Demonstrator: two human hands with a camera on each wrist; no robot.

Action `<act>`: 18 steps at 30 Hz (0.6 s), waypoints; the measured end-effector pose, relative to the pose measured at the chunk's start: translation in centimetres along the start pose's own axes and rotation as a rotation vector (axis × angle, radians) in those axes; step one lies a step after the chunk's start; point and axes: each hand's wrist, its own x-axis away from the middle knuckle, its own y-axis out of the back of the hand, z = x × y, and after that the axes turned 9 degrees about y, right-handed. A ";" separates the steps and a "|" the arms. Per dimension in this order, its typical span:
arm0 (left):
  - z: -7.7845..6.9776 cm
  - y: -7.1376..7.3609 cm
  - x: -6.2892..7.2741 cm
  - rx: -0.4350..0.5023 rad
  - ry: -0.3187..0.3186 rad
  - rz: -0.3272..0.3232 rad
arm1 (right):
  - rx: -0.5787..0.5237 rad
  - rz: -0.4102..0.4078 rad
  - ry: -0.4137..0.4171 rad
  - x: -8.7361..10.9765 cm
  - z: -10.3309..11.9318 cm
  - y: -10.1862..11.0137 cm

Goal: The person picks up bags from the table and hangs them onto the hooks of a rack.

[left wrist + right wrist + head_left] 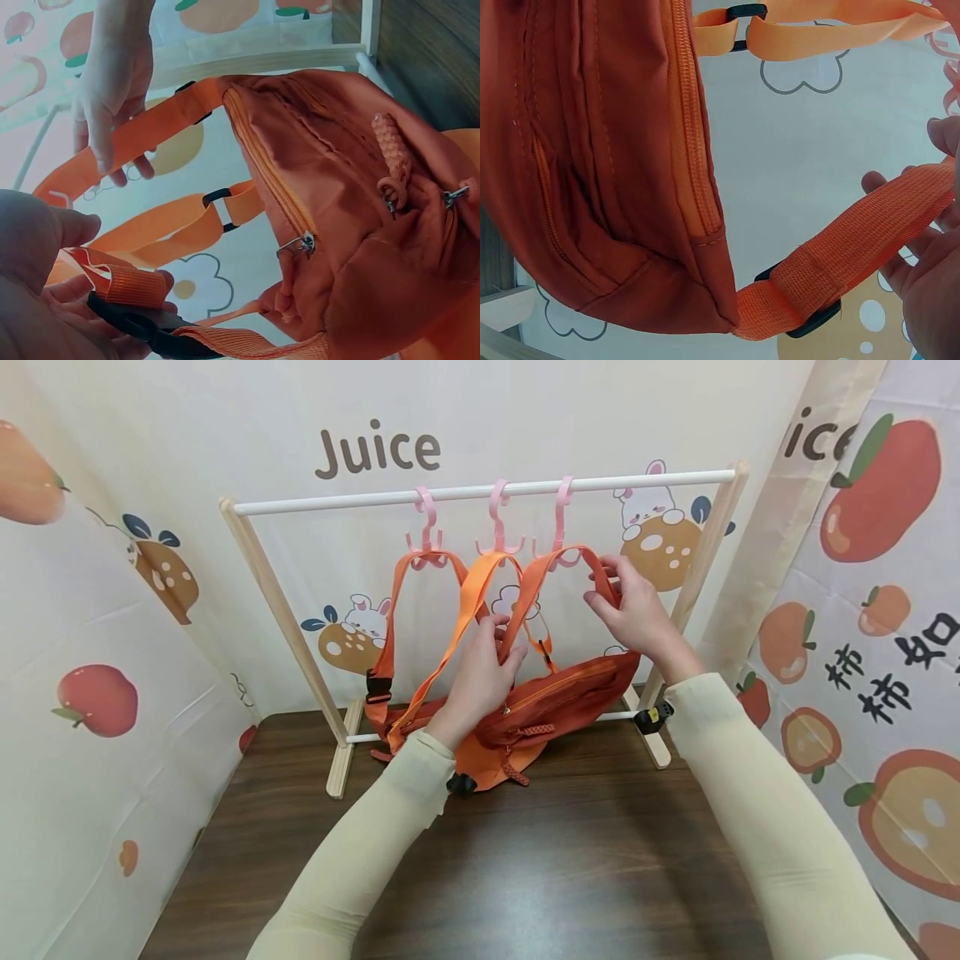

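Note:
An orange-red bag [562, 693] hangs tilted, its orange straps looped up at three pink hooks [498, 518]. Between the thumb and curled fingers of my left hand [483, 672] runs the near side of the right-hand strap [525, 597]; the left wrist view shows a black buckle [142, 326] beside those fingers. My right hand [637, 610] holds the other side of that same strap [870, 232] loosely, thumb in front and fingers behind. Zips and braided pulls [394, 150] face outward on the bag. My left forearm hides part of its lower left.
The hooks sit on a white rod [337, 502] of a wooden-legged rack [281, 618], standing on a dark wood table [525, 860]. Fruit-printed cloth [97, 610] surrounds it at the back and both sides. Another black buckle [378, 687] is on the left strap.

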 end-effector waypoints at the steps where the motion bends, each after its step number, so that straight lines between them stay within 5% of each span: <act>1: 0.1 0.0 0.1 0.002 -0.002 0.002 | -0.002 -0.002 -0.003 0.1 0.0 0.0; 11: 0.9 0.2 1.1 0.001 -0.008 0.013 | 0.062 -0.053 -0.010 1.9 0.5 0.0; 18: 1.2 1.0 2.7 -0.039 -0.035 0.022 | 0.132 -0.154 0.131 4.1 1.0 -0.4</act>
